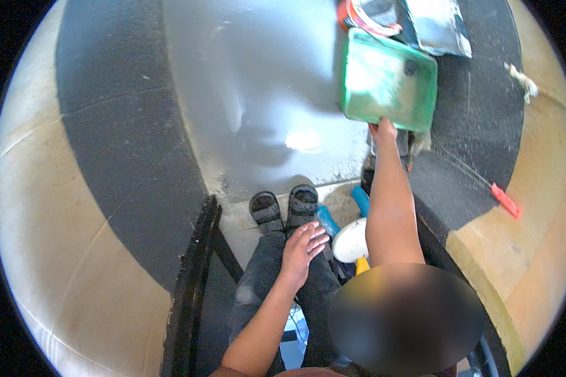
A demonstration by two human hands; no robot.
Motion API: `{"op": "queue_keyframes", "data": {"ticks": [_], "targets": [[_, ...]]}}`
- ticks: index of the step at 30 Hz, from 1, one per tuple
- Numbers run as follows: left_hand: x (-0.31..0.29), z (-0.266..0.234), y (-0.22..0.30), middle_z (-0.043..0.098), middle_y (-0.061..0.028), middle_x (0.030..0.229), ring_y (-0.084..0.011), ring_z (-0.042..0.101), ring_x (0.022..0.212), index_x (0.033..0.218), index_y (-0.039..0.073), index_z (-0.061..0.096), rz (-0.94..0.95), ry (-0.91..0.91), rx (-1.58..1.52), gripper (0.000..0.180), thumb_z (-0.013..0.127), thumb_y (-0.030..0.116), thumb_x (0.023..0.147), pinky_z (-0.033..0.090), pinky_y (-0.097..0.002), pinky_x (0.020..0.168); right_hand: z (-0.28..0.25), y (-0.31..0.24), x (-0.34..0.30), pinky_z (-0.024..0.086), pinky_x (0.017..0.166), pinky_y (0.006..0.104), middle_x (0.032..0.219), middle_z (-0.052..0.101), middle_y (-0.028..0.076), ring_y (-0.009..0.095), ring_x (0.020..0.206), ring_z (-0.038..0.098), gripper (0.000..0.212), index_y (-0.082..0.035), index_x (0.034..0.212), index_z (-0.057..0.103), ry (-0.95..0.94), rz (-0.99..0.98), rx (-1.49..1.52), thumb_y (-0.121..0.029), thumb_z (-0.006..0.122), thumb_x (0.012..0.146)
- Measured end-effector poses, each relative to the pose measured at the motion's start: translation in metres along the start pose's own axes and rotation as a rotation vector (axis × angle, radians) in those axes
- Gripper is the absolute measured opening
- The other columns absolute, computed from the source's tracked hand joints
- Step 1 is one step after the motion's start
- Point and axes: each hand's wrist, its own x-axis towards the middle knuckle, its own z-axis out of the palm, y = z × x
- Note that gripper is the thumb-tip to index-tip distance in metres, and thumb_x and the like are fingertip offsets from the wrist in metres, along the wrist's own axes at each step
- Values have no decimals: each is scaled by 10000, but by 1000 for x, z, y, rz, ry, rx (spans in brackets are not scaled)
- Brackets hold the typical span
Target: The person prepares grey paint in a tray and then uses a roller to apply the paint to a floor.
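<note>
My right hand (385,130) is closed on the near rim of a green rectangular plastic tub (434,94), with the arm stretched forward. Pale residue and one dark spot show inside the tub. My left hand (305,247) hangs over my dark trousers with its fingers apart and nothing in it. Just beyond the tub stands an orange-red bucket (351,16) with a pale rim. An open bag (437,28), silvery and dark, leans beside that bucket.
A glossy grey wet-looking floor (233,81) spreads ahead of my sandals (265,210). Dark-banded walls (116,125) flank it, with a black door frame (198,270) at left. A red-handled tool (505,200) lies right. Near my legs are blue cylinders (327,220) and a white round object (351,242).
</note>
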Motion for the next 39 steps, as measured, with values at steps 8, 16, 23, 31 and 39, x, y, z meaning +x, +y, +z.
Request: {"op": "queue_keyframes", "data": {"ticks": [8,16,23,31,39], "targets": [[-4,2,11,647,-149,1324,-270,651,1205,1385,40,555,42,-19,33,493,555,410,1058,497,-398,1037,16,-14,-59,555,770,456,1140,687,161,293,928,685,373,54,1219,651,104,-437,67,-14,606,855],[-9,-54,20,632,-95,1321,-224,662,1167,1425,92,505,307,134,-50,494,593,386,1038,505,-376,987,-9,3,-226,547,756,377,966,690,98,211,834,655,260,64,1033,668,-205,-503,-50,61,553,799],[-72,-28,93,147,-190,1706,-368,387,1474,1679,248,10,614,210,-18,907,630,356,1026,363,-496,1182,5,-28,-332,563,786,424,984,669,160,300,848,670,260,100,1015,636,-252,-46,-418,76,589,761],[-115,55,252,86,-249,1709,-432,290,1523,1674,162,117,1088,466,580,996,761,377,945,394,-534,1153,168,-55,-325,562,620,490,917,575,156,356,770,656,261,89,988,571,-545,288,-620,81,603,730],[-136,62,246,321,-276,1634,-384,332,1517,1592,-3,346,1071,413,536,818,684,440,993,338,-417,1193,199,-76,-416,525,571,469,914,669,221,325,725,679,326,170,1014,655,-649,-39,-604,25,621,724]]}}
